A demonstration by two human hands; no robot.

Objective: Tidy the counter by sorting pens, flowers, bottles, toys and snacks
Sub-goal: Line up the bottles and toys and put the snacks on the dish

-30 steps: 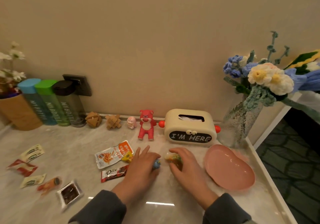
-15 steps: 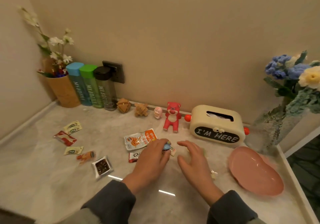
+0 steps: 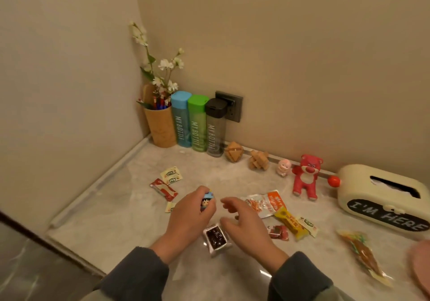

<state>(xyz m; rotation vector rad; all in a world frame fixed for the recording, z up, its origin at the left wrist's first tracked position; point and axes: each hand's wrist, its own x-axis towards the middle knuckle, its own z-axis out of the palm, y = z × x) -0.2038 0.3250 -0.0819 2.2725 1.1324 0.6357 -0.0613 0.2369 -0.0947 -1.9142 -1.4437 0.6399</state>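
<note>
My left hand (image 3: 189,214) is closed around a small blue cartoon figure toy (image 3: 207,202) above the marble counter (image 3: 111,212). My right hand (image 3: 246,222) hovers open beside it, over a clear tub of dark snack (image 3: 216,237). Snack packets lie around: a red one (image 3: 164,189), two white sachets (image 3: 171,175), an orange packet (image 3: 265,204), a yellow bar (image 3: 290,223). Along the wall stand blue (image 3: 181,119), green (image 3: 197,122) and black-capped (image 3: 215,127) bottles, two wooden puzzles (image 3: 233,151), a pink pig (image 3: 283,167) and a red bear (image 3: 305,176).
A wooden cup (image 3: 160,126) with pens and white flowers fills the back left corner. A cream tissue box (image 3: 384,197) reading "I'M HERE" stands at the right. A clear-wrapped snack (image 3: 363,253) and a pink plate's edge (image 3: 421,265) lie at the right. The counter's edge drops off at the left.
The view has swung left and both hands have moved left across the counter. My left hand still holds the small blue toy; my right hand has let go of the wrapped snack.
</note>
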